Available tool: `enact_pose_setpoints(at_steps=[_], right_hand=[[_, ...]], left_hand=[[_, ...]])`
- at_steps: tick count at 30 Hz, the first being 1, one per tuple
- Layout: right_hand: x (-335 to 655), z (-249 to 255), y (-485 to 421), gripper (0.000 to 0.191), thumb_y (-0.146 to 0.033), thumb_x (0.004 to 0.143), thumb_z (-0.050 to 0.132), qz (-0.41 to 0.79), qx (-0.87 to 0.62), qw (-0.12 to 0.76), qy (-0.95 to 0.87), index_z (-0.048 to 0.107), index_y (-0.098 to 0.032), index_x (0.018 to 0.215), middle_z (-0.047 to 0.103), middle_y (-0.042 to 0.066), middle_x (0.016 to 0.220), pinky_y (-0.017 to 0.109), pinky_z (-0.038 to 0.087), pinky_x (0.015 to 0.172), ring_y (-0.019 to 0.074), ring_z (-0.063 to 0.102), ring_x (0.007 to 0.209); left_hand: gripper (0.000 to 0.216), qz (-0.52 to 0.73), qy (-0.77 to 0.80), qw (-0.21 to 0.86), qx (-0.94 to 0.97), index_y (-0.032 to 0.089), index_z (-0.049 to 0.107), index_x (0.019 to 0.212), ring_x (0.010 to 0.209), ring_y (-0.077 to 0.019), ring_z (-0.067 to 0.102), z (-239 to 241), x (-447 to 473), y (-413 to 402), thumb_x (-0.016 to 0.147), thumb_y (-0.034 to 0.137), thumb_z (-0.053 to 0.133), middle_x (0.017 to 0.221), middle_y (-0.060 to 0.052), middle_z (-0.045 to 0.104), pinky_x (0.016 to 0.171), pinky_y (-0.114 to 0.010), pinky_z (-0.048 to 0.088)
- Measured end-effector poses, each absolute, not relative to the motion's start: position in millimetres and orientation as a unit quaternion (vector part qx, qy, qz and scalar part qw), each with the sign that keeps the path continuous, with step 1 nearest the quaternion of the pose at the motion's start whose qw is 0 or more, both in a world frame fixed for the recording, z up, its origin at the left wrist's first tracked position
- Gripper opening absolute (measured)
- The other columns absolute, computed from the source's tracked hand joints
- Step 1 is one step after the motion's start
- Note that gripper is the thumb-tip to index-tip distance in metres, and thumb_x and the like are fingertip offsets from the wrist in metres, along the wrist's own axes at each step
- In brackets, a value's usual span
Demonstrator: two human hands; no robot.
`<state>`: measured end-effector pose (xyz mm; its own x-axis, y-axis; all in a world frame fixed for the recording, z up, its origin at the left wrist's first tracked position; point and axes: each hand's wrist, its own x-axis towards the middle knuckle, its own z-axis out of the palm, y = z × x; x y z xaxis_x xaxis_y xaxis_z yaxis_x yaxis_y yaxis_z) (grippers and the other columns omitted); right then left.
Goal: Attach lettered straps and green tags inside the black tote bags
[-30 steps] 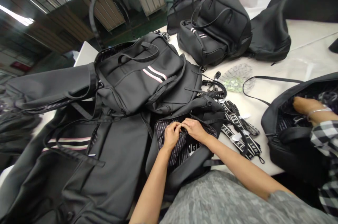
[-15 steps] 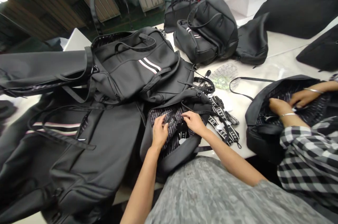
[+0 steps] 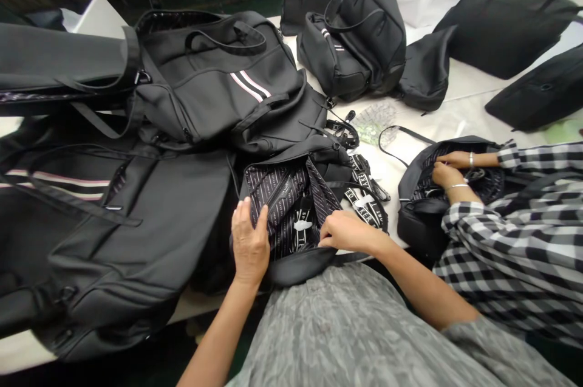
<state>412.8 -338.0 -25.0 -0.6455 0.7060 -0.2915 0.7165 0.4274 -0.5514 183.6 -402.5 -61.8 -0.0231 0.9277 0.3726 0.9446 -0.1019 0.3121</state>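
A black bag (image 3: 300,268) lies in front of me with its mouth spread wide, showing a dark lining printed with rows of small white text. Inside it rests a folded black strap (image 3: 298,217) with white lettering and a white tie. My left hand (image 3: 250,238) lies along the bag's left rim, fingers stretched and thumb apart over the opening. At the right rim, my right hand (image 3: 346,232) has its fingers curled closed on the bag's edge. Lettered straps (image 3: 364,198) lie in a pile just right of the bag.
Large black bags (image 3: 218,83) with pale stripes are heaped at the left. Behind stands a black backpack (image 3: 376,41) with other bags. On the right, a co-worker in a checked sleeve (image 3: 469,211) has both hands in another open bag (image 3: 423,205). The white table (image 3: 473,101) runs beneath.
Both hands have moved from inside the bag to its left and right rims. The bag's mouth is wider and the strap inside shows more. The view has shifted.
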Motion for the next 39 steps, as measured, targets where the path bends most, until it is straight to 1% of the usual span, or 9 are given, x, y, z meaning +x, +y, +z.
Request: enact_pose_setpoints(at_steps=[2,5,9,12,16,21,25,30,39], right_hand=[[411.0,-24.7,-336.7,0.009,-0.021,0.064,0.078,-0.332,0.411,-0.001,0.849,0.073,-0.027,0.059,0.065,-0.001,0.054,0.027,0.027,0.05,0.0159,0.058,0.053],[411.0,-20.1,-338.5,0.017,-0.026,0.071,0.075,-0.339,0.398,-0.002,0.853,0.07,-0.024,0.055,0.062,0.001,0.052,0.028,0.029,0.052,0.0152,0.055,0.051],[421.2,-10.9,-350.1,0.03,-0.042,0.087,0.059,-0.348,0.349,-0.032,0.869,0.07,-0.022,0.067,0.066,0.004,0.065,0.03,0.038,0.065,0.0183,0.058,0.066],[433.5,-7.8,-362.9,0.026,-0.046,0.087,0.058,-0.353,0.306,-0.075,0.881,0.07,-0.023,0.087,0.069,0.005,0.083,0.034,0.041,0.077,0.0204,0.058,0.082],[448.3,2.5,-384.2,0.021,-0.031,0.093,0.05,-0.331,0.309,-0.151,0.879,0.069,-0.024,0.089,0.067,0.004,0.081,0.038,0.041,0.083,0.0193,0.057,0.081],[456.5,30.8,-413.6,0.02,-0.028,0.094,0.049,-0.276,0.325,-0.195,0.883,0.068,-0.028,0.098,0.068,0.004,0.086,0.038,0.041,0.079,0.0185,0.057,0.08],[457.8,33.0,-430.5,0.019,-0.03,0.094,0.049,-0.235,0.328,-0.153,0.902,0.067,-0.024,0.088,0.063,0.004,0.075,0.036,0.038,0.069,0.0179,0.053,0.073],[472.8,18.8,-433.6,0.009,-0.023,0.09,0.054,-0.266,0.339,-0.133,0.893,0.063,-0.019,0.09,0.062,0.005,0.083,0.035,0.041,0.08,0.0187,0.053,0.084],[468.8,-13.7,-420.6,0.028,-0.004,0.087,0.045,-0.256,0.358,-0.203,0.875,0.065,-0.018,0.099,0.067,0.006,0.091,0.037,0.044,0.089,0.0178,0.057,0.091]], left_hand=[[0.056,-0.241,-0.727,0.049,-0.641,0.017,0.043,0.137,0.139,-0.0372,0.023,-52.7,171.3,-401.5,0.083,0.022,0.058,0.152,-0.019,0.023,0.11,-0.058,0.026],[0.069,-0.213,-0.811,-0.018,-0.545,0.011,0.046,0.134,0.121,-0.0396,0.048,-48.1,149.8,-394.2,0.074,0.036,0.069,0.132,-0.024,0.05,0.1,-0.057,0.039],[0.037,-0.257,-0.817,-0.199,-0.477,0.018,0.066,0.106,0.09,-0.0278,0.066,-56.0,132.7,-383.5,0.072,0.033,0.068,0.096,-0.009,0.071,0.087,-0.043,0.05],[0.035,-0.353,-0.786,-0.232,-0.452,0.02,0.067,0.104,0.086,-0.0223,0.067,-52.6,135.9,-388.3,0.072,0.034,0.068,0.093,-0.004,0.072,0.083,-0.035,0.052],[0.035,-0.382,-0.761,-0.173,-0.494,0.024,0.068,0.108,0.085,-0.0207,0.067,-16.4,152.5,-414.6,0.076,0.037,0.067,0.094,-0.001,0.072,0.082,-0.034,0.054],[0.028,-0.394,-0.674,0.007,-0.624,0.03,0.07,0.107,0.085,-0.0214,0.066,32.4,164.4,-440.2,0.079,0.025,0.067,0.095,-0.001,0.072,0.084,-0.036,0.052],[0.031,-0.422,-0.651,0.063,-0.629,0.029,0.069,0.11,0.083,-0.02,0.066,34.3,167.3,-442.5,0.08,0.019,0.065,0.093,-0.001,0.072,0.082,-0.033,0.051],[0.026,-0.383,-0.667,0.003,-0.64,0.026,0.068,0.108,0.086,-0.0178,0.065,18.7,163.8,-451.4,0.083,0.025,0.063,0.095,0.0,0.071,0.084,-0.029,0.049],[0.038,-0.306,-0.74,-0.296,-0.521,0.019,0.067,0.101,0.071,-0.0156,0.06,-18.3,129.4,-455.4,0.076,0.048,0.063,0.078,0.002,0.065,0.064,-0.022,0.048]])
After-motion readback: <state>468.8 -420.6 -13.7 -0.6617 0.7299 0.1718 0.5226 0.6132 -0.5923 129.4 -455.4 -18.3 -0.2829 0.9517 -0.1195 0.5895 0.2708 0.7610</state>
